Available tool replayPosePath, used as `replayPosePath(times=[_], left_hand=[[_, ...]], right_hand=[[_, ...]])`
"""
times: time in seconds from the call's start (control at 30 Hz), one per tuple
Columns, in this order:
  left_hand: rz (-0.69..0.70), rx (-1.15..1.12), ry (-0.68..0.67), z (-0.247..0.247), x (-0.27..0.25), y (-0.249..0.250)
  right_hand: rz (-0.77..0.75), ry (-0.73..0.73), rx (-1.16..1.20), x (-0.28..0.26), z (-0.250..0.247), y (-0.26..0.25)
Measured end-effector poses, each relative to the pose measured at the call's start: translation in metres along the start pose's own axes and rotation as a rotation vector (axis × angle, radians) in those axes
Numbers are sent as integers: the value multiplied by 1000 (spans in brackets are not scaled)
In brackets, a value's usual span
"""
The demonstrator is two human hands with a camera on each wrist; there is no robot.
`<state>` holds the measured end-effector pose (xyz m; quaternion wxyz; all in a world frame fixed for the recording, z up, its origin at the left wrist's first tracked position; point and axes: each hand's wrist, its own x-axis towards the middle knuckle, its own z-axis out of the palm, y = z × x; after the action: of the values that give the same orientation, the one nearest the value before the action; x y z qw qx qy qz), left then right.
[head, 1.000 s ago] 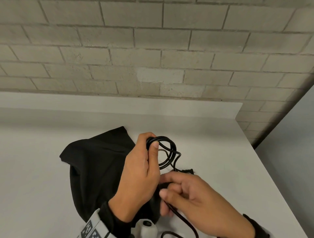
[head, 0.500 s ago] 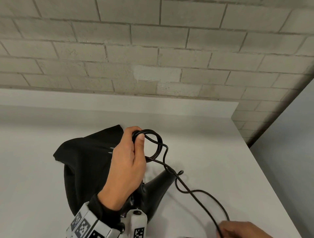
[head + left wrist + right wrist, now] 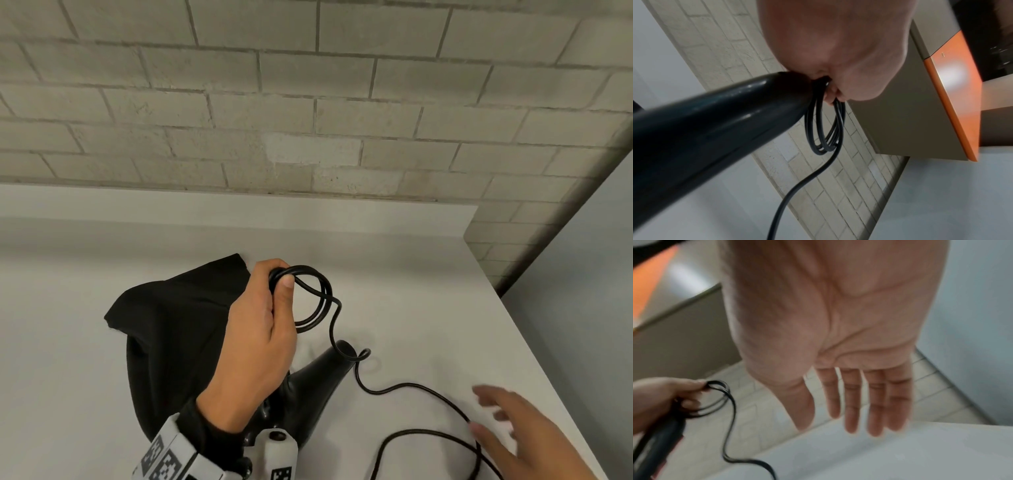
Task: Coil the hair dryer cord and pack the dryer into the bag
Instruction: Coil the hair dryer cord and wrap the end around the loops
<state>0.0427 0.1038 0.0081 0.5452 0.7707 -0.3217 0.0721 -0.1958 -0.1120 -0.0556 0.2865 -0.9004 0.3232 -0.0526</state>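
My left hand (image 3: 278,278) grips a small coil of black cord (image 3: 318,301) between thumb and fingers, raised above the white table. Below that hand lies the black hair dryer (image 3: 315,387), its barrel pointing up and right; whether the hand also holds its handle I cannot tell. The black fabric bag (image 3: 171,335) lies crumpled to the left, partly under my left arm. Loose cord (image 3: 411,387) snakes from the coil across the table toward my right hand (image 3: 503,425), which hovers with fingers spread and holds nothing. The left wrist view shows the dryer (image 3: 715,121) and coil (image 3: 826,129) at my fingers.
The white table (image 3: 428,291) ends at a right edge (image 3: 534,342) near my right hand. A pale brick wall (image 3: 308,120) with a low white ledge runs along the back. An orange-edged cabinet (image 3: 953,97) shows in the left wrist view.
My right hand left the coil, slid down and right along the cord, then let go and spread its fingers. The left hand kept the coil and rose slightly, uncovering the dryer.
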Motion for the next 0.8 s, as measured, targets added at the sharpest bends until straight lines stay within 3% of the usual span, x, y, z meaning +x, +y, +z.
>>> replayPosePath(times=[0.13,0.2,0.4,0.57,0.7,0.8], left_hand=[[0,-7,-32,2,-5,5],[7,-11,-41,3,-6,7],[13,-13,-32,2,-7,10],[-11,-14,-15,3,-6,9],[-29,-49,-46,4,-7,11],[-30,-67,-66,4,-9,12]], right_hand=[[-304,102,193,18,7,-73],[-389,49,313,27,18,-104],[-505,-29,422,49,37,-140],[-711,211,196,33,41,-147],[-839,225,-107,29,25,-155],[-888,206,-119,32,6,-166]])
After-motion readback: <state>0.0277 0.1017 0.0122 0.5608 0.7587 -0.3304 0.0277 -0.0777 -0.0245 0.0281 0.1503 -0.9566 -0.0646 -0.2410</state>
